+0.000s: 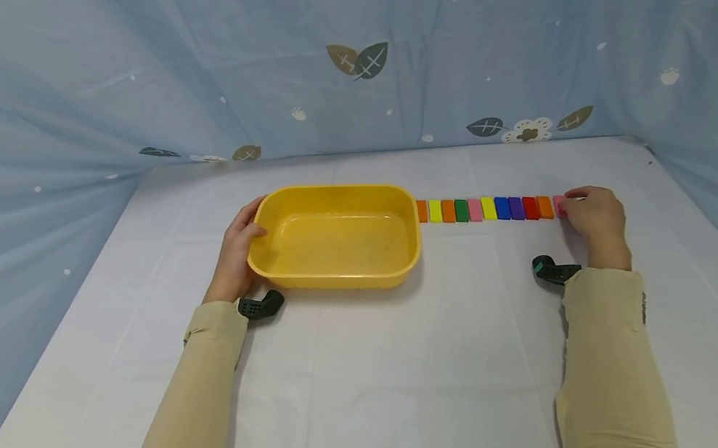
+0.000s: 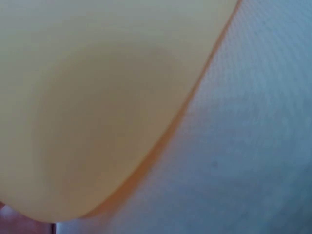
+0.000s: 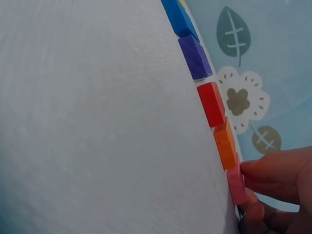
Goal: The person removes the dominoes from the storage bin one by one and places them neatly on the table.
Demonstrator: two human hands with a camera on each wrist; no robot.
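My left hand point(image 1: 234, 255) grips the left side of a yellow plastic basin point(image 1: 344, 244), thumb over the rim. In the left wrist view the basin wall point(image 2: 112, 107) fills much of the picture, blurred. A row of coloured blocks runs right from the basin's far right corner. At the row's right end, my right hand point(image 1: 599, 220) pinches a pink block point(image 3: 236, 185) between thumb and fingers. Beside it lie an orange block point(image 3: 224, 146), a red block point(image 3: 211, 105), a purple block point(image 3: 195, 58) and a blue block point(image 3: 179, 19). The basin may hide further blocks at the row's left end.
A white cloth point(image 1: 395, 381) covers the table. Behind it hangs a blue curtain point(image 1: 253, 45) with leaf and flower prints, close to the row. Black wrist-worn devices sit by the left cuff point(image 1: 261, 304) and the right cuff point(image 1: 554, 271).
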